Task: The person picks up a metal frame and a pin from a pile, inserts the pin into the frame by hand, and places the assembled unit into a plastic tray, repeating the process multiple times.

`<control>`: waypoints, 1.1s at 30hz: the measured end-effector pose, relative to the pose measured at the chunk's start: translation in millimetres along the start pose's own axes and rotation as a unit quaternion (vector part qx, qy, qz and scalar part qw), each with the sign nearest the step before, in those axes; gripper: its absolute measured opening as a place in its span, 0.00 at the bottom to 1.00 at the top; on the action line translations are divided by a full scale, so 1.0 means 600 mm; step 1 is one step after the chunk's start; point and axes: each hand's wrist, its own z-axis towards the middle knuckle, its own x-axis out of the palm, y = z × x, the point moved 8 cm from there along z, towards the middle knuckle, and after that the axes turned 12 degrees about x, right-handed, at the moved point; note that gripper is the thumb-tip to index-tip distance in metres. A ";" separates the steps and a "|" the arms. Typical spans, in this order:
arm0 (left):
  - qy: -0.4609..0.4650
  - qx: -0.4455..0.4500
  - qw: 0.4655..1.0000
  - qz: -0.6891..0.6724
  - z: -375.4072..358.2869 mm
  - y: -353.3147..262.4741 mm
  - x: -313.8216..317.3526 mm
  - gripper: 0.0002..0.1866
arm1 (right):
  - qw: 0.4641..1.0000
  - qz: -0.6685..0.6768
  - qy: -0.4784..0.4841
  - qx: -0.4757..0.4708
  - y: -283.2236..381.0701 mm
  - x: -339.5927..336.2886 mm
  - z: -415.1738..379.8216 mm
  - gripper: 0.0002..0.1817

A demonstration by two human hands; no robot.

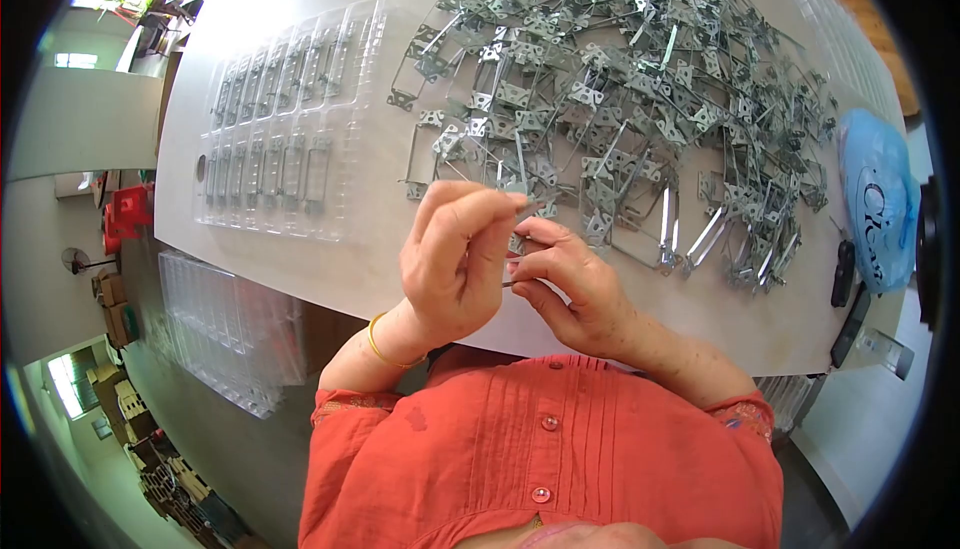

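My left hand (455, 254), with a yellow bangle at the wrist, is closed in a pinch on a small metal bracket. Close beside it, my right hand (570, 279) has its thumb and fingers closed around the same small part. The fingers cover most of the bracket, so its full shape is hidden. Just beyond both hands lies a large tangled pile of metal brackets (600, 89) with thin rods joining flat, holed plates. To the left, a clear plastic tray (365, 59) bears two rows of similar brackets in its compartments.
The pale table (400, 279) curves along my front. Stacked clear trays (230, 319) stand below its left edge. At the right are a blue plastic bag (878, 199), a black-handled tool (843, 274) and more clear plastic (835, 24). Red items (127, 214) are farther left.
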 end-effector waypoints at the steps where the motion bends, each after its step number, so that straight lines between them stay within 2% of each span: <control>1: 0.023 0.072 0.996 0.036 0.004 -0.022 0.003 0.10 | 1.000 -0.002 0.003 -0.010 0.000 0.002 -0.002 0.12; 6: 0.024 0.097 0.993 0.065 0.000 -0.023 -0.002 0.12 | 1.000 0.026 -0.004 -0.008 0.002 0.000 -0.002 0.12; 8: -0.014 0.027 0.998 0.057 -0.007 0.003 -0.014 0.07 | 1.000 0.027 -0.007 -0.010 0.003 -0.002 -0.002 0.12; 9: -0.015 0.029 0.998 0.056 -0.001 0.002 -0.015 0.07 | 1.000 0.022 -0.005 -0.009 0.004 -0.002 -0.002 0.11; 10: -0.047 -0.078 0.994 -0.059 -0.001 0.029 -0.018 0.07 | 1.000 0.015 -0.004 -0.008 0.006 -0.003 -0.002 0.11; 11: -0.079 -0.182 0.965 -0.173 -0.006 0.054 -0.014 0.07 | 1.000 0.013 -0.004 -0.011 0.010 -0.006 -0.003 0.11; 12: -0.086 -0.224 0.945 -0.223 -0.005 0.067 -0.011 0.09 | 1.000 -0.024 -0.005 -0.019 0.015 -0.007 -0.003 0.10; 13: -0.088 -0.219 0.946 -0.223 0.003 0.069 -0.014 0.09 | 0.998 -0.061 -0.006 -0.026 0.019 -0.008 -0.003 0.09; 15: -0.111 -0.328 0.885 -0.311 -0.008 0.092 0.000 0.09 | 0.998 -0.064 -0.005 -0.015 0.018 -0.008 -0.003 0.09; 19: -0.106 -0.327 0.878 -0.332 -0.009 0.097 0.008 0.09 | 0.996 -0.074 -0.026 0.030 0.015 -0.017 -0.007 0.08; 22: -0.094 -0.336 0.875 -0.336 -0.015 0.094 0.012 0.09 | 0.997 -0.029 -0.071 -0.007 0.024 -0.041 -0.004 0.08; 28: 0.048 -0.344 0.865 -0.362 -0.024 0.065 0.052 0.09 | 0.987 0.101 -0.126 0.016 0.017 -0.079 -0.006 0.08; 31: 0.075 -0.370 0.852 -0.363 -0.027 0.056 0.063 0.09 | 0.982 0.141 -0.125 0.028 0.009 -0.083 -0.008 0.07; 33: 0.089 -0.358 0.850 -0.375 -0.024 0.055 0.066 0.09 | 0.981 0.146 -0.123 0.033 0.004 -0.087 -0.006 0.06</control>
